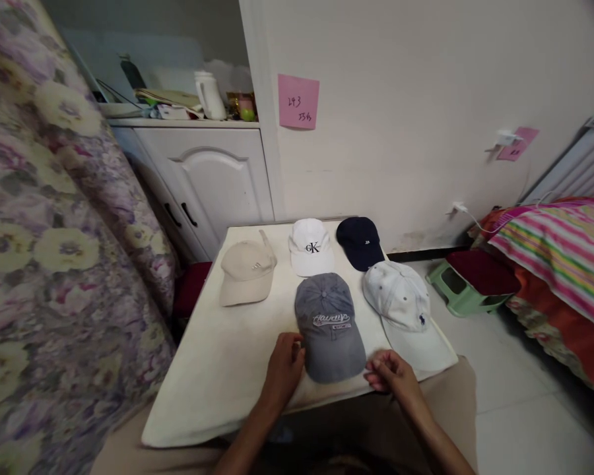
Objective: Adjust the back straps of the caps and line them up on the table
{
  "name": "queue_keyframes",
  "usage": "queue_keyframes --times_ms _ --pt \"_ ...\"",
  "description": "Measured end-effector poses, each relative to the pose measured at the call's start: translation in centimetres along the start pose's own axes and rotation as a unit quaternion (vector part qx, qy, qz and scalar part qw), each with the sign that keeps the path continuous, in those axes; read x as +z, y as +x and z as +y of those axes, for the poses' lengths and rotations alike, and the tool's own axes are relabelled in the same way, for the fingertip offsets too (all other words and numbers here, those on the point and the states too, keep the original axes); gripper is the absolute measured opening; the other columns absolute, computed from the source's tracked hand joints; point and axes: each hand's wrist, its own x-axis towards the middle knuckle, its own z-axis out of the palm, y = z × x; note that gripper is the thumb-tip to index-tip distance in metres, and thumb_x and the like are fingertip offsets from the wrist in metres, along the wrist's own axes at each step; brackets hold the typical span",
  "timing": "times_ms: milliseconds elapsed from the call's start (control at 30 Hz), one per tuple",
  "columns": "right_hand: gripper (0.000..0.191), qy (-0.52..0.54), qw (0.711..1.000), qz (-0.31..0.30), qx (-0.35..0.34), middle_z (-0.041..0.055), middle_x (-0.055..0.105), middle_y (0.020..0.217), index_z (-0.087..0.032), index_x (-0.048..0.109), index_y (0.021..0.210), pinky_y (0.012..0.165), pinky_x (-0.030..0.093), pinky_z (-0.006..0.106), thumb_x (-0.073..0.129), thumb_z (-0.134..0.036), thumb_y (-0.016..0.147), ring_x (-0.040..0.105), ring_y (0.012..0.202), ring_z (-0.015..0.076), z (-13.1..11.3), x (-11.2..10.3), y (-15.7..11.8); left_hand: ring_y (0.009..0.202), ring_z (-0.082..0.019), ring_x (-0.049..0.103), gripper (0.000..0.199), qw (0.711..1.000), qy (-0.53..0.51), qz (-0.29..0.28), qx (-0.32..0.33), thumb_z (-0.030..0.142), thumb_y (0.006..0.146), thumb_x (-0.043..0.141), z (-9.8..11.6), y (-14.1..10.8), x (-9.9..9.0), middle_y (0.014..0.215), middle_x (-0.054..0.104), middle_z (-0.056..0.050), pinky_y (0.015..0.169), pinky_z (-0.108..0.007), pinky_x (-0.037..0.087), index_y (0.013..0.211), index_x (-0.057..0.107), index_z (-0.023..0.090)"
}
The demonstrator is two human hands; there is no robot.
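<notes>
Several caps lie on a small cream table [218, 369]. A grey cap [329, 326] with stitched lettering sits nearest me. My left hand [286, 366] grips the left edge of its brim. My right hand [393, 373] rests at the brim's right corner with fingers curled, touching or nearly touching it. Behind it lie a beige cap [247, 270], a white cap [310, 247] with a black logo and a navy cap [360, 242]. A pale blue-white cap [406, 307] lies at the right, next to my right hand.
A floral curtain [44, 231] hangs close on the left. White cupboards [212, 178] stand behind the table. A green stool [462, 290] and a bed with striped bedding [564, 257] fill the right side. Tiled floor shows at lower right.
</notes>
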Motion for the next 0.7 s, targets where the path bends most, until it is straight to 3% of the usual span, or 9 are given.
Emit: queue_keyframes --times_ms 100,267,467,600,700 --pt "0.057 0.056 0.997 -0.010 0.055 0.0069 0.074 0.071 -0.017 0.058 0.071 0.052 0.055 0.025 0.092 -0.056 0.046 0.072 0.058 0.0196 -0.2 0.0 -0.4 0.092 -0.025 0.063 0.028 1.000 -0.013 0.004 0.002 0.020 0.079 0.053 -0.2 -0.1 0.5 0.108 0.060 -0.011 0.082 -0.039 0.051 0.106 0.059 0.019" --pt "0.054 0.095 0.994 0.032 0.042 0.0002 0.069 0.060 -0.017 0.059 0.075 0.049 0.055 0.024 0.094 -0.045 0.046 0.068 0.050 0.0167 0.2 0.7 -0.2 0.090 -0.025 0.061 0.028 0.999 -0.036 -0.007 0.004 0.017 0.076 0.056 -0.2 -0.3 1.1 0.105 0.061 -0.010 0.085 -0.041 0.049 0.103 0.062 0.020" --pt "0.056 0.097 0.994 0.045 0.037 -0.0067 0.062 0.052 -0.019 0.055 0.074 0.043 0.050 0.021 0.094 -0.045 0.043 0.055 0.039 0.0090 0.9 0.6 0.2 0.080 -0.022 0.058 0.021 0.995 -0.098 -0.023 -0.019 0.013 0.069 0.061 0.6 -0.8 1.0 0.091 0.063 -0.005 0.080 -0.037 0.045 0.088 0.067 0.021" --pt "0.057 0.070 0.997 0.024 0.029 0.0001 0.071 0.064 -0.018 0.056 0.074 0.041 0.048 0.021 0.090 -0.054 0.047 0.052 0.039 0.0081 1.4 -0.2 0.1 0.072 -0.020 0.058 0.013 0.982 -0.175 -0.012 -0.068 0.011 0.067 0.067 -0.1 -0.4 -0.6 0.075 0.066 -0.002 0.076 -0.033 0.045 0.075 0.070 0.020" --pt "0.051 0.030 0.999 0.007 -0.026 -0.0017 0.068 0.060 -0.018 0.058 0.079 0.042 0.043 0.019 0.082 -0.059 0.062 0.049 0.039 0.0071 1.7 -0.4 -0.7 0.077 -0.020 0.062 0.014 0.956 -0.257 0.058 -0.126 0.014 0.070 0.072 -2.0 0.6 -3.0 0.080 0.071 -0.005 0.079 -0.033 0.048 0.083 0.071 0.018"
